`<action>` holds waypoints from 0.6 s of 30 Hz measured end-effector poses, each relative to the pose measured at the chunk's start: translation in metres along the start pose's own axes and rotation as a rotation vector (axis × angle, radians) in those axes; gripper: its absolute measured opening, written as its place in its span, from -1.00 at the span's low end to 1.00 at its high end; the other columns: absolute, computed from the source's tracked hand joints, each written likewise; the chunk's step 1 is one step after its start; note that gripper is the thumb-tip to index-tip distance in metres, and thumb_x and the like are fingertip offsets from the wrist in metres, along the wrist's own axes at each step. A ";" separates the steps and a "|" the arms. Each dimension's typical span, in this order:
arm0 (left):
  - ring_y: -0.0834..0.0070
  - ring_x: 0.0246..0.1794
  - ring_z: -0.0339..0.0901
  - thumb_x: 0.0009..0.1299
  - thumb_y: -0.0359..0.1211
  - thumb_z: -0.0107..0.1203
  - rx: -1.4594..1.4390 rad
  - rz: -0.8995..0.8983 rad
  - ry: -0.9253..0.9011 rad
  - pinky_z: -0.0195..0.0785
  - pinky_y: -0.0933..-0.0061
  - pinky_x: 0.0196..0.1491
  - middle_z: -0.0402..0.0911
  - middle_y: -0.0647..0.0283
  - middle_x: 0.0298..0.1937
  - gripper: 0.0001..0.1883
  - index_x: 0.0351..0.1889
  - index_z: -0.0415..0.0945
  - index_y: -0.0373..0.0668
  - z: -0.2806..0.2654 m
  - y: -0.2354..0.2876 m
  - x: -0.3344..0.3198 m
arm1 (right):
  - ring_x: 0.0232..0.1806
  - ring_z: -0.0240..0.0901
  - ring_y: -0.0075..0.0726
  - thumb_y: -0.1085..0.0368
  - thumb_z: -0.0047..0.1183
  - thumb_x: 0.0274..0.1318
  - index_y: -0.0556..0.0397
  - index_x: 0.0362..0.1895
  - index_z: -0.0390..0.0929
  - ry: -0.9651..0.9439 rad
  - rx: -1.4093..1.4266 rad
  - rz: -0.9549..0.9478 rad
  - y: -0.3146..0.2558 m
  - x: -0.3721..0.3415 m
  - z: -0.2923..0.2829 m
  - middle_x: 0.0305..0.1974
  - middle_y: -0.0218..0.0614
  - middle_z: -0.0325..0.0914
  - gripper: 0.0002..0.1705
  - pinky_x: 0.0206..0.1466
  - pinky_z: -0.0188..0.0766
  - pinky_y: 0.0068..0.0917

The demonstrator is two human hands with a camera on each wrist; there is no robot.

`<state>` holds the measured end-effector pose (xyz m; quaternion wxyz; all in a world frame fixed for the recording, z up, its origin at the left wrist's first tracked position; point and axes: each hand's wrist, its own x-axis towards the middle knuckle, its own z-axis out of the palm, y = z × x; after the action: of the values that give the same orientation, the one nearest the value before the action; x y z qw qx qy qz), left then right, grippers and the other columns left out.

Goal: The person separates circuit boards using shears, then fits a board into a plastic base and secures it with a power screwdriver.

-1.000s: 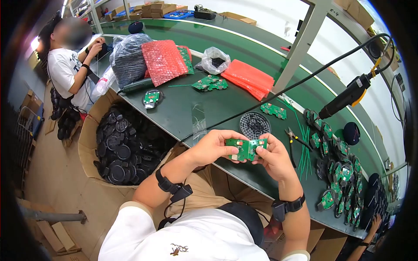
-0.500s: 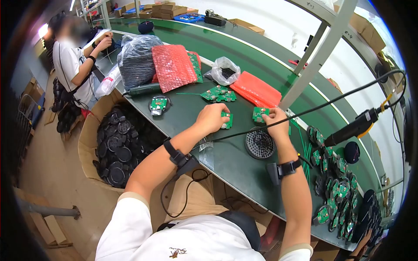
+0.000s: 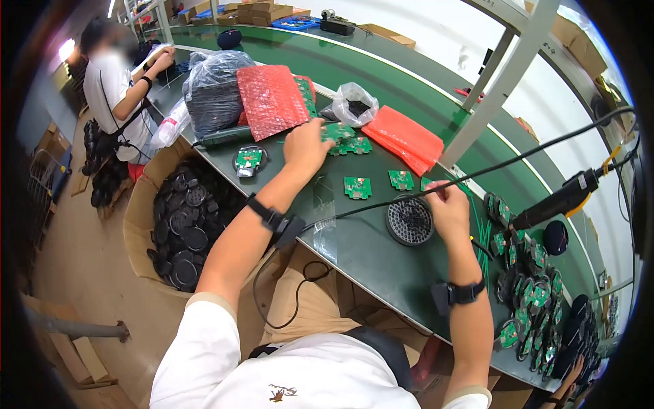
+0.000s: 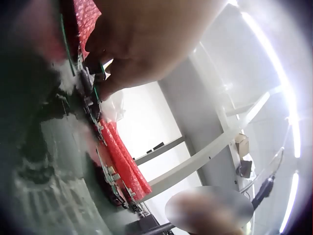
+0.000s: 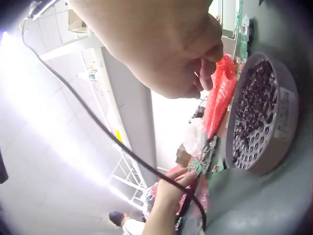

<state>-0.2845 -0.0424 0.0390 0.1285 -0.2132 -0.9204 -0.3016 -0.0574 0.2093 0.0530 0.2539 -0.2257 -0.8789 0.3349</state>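
L hand (image 3: 306, 147) fingers pinch green PCB (image 5: 195, 165); R hand (image 3: 449, 214) fingers curled by 2nd PCB (image 3: 426, 183), grip unclear.

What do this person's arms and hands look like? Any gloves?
No gloves: the left hand and right hand are both bare. The short white sleeves end in beige trim. Each wrist has a black strap with a chunky black box on it. A thin dark cable hangs by the left arm.

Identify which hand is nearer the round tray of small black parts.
Right. The right hand is close beside the round tray; the left hand is farther, at the green circuit boards.
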 end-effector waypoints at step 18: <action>0.54 -0.17 0.71 0.41 -0.52 0.30 -1.007 -0.081 -0.810 0.72 0.49 -0.20 0.71 0.13 0.04 -0.46 0.39 0.56 -0.19 -0.037 0.085 -0.210 | -0.37 0.70 -0.44 0.40 0.24 0.35 0.15 0.03 0.48 -0.294 0.591 0.197 -0.027 -0.155 -0.015 -0.26 -0.25 0.69 -0.74 -0.36 0.69 -0.47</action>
<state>-0.0567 -0.0692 0.0338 -0.3560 -0.3093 -0.6492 -0.5968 0.0650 0.1104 0.0364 0.1451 -0.1756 -0.7452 0.6268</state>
